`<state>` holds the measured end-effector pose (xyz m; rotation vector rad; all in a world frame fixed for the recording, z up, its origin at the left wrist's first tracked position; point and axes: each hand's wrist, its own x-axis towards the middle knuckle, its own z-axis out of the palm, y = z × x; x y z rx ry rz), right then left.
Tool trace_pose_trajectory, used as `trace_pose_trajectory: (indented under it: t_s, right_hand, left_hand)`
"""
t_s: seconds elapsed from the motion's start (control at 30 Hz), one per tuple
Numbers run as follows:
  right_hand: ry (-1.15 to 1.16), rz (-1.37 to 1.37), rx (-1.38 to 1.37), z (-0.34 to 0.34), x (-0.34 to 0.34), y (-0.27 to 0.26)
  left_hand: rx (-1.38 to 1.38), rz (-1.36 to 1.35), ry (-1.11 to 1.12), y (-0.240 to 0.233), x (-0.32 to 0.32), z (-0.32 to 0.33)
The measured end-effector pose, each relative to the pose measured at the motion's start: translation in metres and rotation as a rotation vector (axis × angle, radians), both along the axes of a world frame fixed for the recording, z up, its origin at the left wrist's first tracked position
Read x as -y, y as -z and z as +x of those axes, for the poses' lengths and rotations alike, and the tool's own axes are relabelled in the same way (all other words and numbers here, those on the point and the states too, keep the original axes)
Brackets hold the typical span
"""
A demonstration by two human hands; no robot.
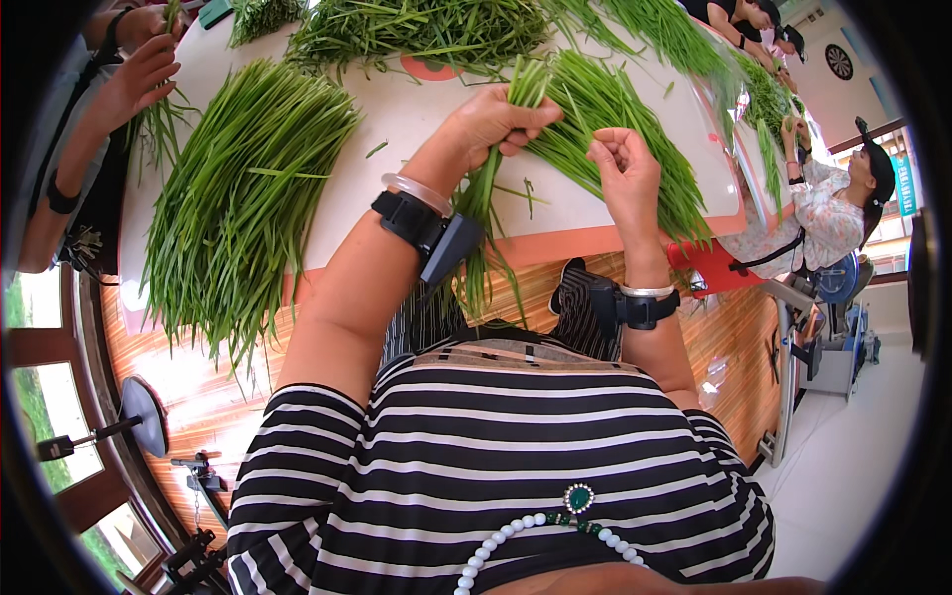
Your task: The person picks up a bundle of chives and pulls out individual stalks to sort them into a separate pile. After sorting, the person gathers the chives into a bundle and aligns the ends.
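Observation:
My left hand (pixel 513 119) grips a small bundle of garlic chives (pixel 526 85) near its pale stem ends. Its green leaves trail down past my wrist and over the table's edge. To the right, my right hand (pixel 625 160) is raised with fingers curled and thumb against them; nothing shows in it. Behind and below both hands lies a spread pile of chives (pixel 621 111), its leaf tips reaching the table's front edge. A larger, thick pile of chives (pixel 245 178) fills the left side, with leaves hanging over the edge.
The white table (pixel 372 201) has an orange border and holds loose leaf scraps. A tangled heap of greens (pixel 424 33) lies at the back. At left, another person's hand (pixel 137 82) is beside chives. More people work at right, near a red stool (pixel 710 268).

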<state>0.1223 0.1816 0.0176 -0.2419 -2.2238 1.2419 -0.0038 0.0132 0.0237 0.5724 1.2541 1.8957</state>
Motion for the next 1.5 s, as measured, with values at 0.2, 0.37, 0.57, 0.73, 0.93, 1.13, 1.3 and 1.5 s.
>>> trace_pose_trajectory:
  t_s: [0.2,0.37,0.57,0.73,0.93,1.13,1.3,1.5]
  right_hand:
    - [-0.093,-0.152,-0.062,-0.006,0.021,-0.003]
    - [-0.106,-0.206,-0.026,-0.007,0.023,0.000]
    - [-0.137,-0.239,0.046,-0.001,0.022,-0.002]
    - [-0.200,-0.304,0.066,0.006,0.035,-0.011]
    - [-0.209,-0.271,0.073,0.005,0.030,-0.006]
    - [-0.224,-0.333,0.158,0.003,0.034,-0.015]
    - [-0.227,-0.222,0.132,-0.001,0.025,-0.017]
    - [-0.107,0.385,0.207,-0.001,0.012,0.001]
  left_hand:
    - [-0.016,0.044,-0.027,0.004,-0.011,0.011]
    - [-0.025,0.043,-0.040,0.000,-0.009,0.009]
    - [-0.025,0.093,0.000,-0.004,-0.006,0.010]
    - [-0.020,0.140,0.043,-0.001,-0.006,0.011]
    - [-0.011,0.122,0.030,0.000,-0.007,0.009]
    - [-0.004,0.209,-0.004,0.000,-0.008,0.007]
    - [0.085,0.235,-0.033,-0.001,0.000,-0.006]
    - [0.131,0.312,-0.112,-0.005,0.028,-0.040]
